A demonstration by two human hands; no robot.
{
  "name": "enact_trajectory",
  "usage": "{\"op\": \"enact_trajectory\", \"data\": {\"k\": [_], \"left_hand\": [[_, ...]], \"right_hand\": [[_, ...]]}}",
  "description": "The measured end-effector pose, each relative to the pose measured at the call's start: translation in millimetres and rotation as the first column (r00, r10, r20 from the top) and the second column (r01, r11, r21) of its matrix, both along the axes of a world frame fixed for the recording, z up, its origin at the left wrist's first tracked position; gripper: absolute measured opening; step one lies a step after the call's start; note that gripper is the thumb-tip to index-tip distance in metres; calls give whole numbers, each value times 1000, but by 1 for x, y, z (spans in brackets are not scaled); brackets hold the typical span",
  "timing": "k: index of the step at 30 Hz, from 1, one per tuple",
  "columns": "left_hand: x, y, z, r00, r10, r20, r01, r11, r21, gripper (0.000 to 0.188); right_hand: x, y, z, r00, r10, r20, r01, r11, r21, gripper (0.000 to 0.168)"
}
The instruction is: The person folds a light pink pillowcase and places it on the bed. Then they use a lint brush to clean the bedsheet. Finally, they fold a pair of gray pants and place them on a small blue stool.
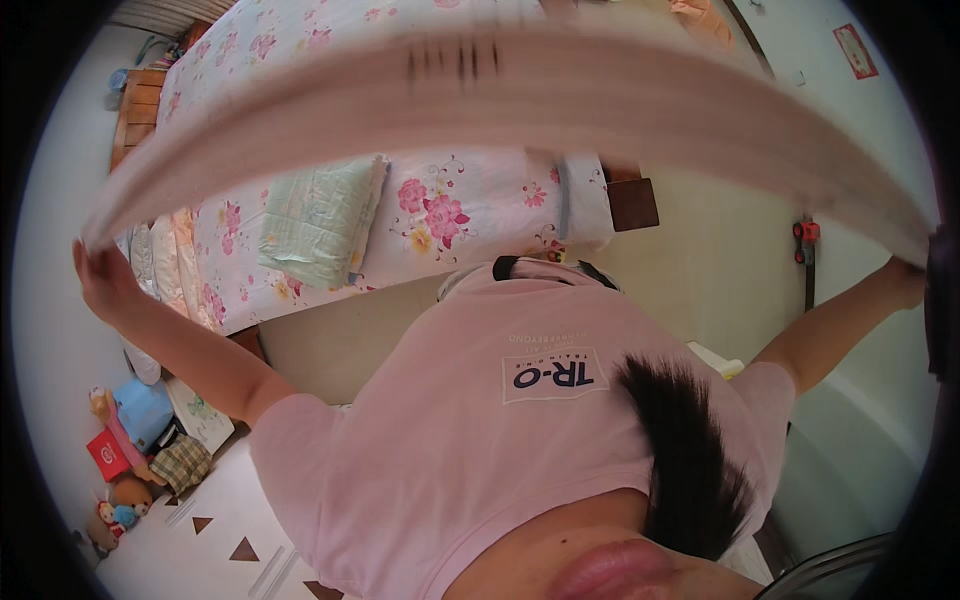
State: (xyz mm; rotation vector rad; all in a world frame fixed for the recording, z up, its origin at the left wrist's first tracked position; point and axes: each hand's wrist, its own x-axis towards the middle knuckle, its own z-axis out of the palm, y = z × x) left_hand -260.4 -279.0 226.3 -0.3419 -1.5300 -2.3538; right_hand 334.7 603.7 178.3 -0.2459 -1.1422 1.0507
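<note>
A pale pink cloth (525,112) is stretched in a broad arc before me, blurred by motion. Several short dark marks show near its upper middle. My left hand (109,281) is raised at the far left, its fingers pinching one end of the cloth. Out at the right rim, my right hand (906,283) grips the opposite end; its fingers are partly hidden. Beneath and beyond the cloth lies a bed with a floral sheet (480,247). On that sheet rests a folded pale green quilt (319,221).
A brown wooden bed corner (634,204) juts out over the pale floor (705,262). Dolls, a blue bag (142,412) and a red packet (109,455) sit at lower left. A red toy vehicle (806,232) is by the right wall (847,352).
</note>
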Motion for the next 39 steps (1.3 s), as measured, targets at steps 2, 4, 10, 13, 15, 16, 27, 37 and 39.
{"op": "enact_trajectory", "data": {"k": [2, 4, 10, 13, 15, 16, 27, 37, 39], "left_hand": [[51, -6, -34, 977, 170, 128, -171, 985, -6, 19], [102, 18, -88, 935, 208, 287, -185, 977, -105, 13], [191, 1, -264, 568, 169, 806, 66, 966, -249, 13], [198, -3, -290, 453, 203, 868, 128, 949, -289, 13], [199, -4, -296, 412, 182, 893, 216, 932, -290, 15], [199, -4, -298, 389, 172, 905, 261, 922, -288, 16], [49, 79, -341, 396, 28, 918, 346, 921, -178, 27], [-108, 251, -367, 518, 36, 854, 173, 974, -146, 36], [-121, 275, -374, 529, 67, 846, 105, 984, -143, 36]], "right_hand": [[-1, -59, -39, 985, -146, 97, 153, 986, -68, 32], [5, -114, -72, 972, -185, 144, 212, 957, -199, 31], [85, -144, -248, 948, -143, 286, 298, 719, -628, 35], [118, -157, -294, 895, -175, 409, 430, 577, -695, 35], [135, -158, -314, 869, -117, 480, 467, 513, -720, 34], [144, -158, -321, 854, -87, 513, 487, 481, -729, 34], [108, -56, -401, 593, 158, 790, 605, 560, -566, 44], [-9, 36, -430, 527, -16, 850, 701, 573, -424, 41], [-33, 43, -431, 556, -33, 830, 711, 535, -456, 39]]}}
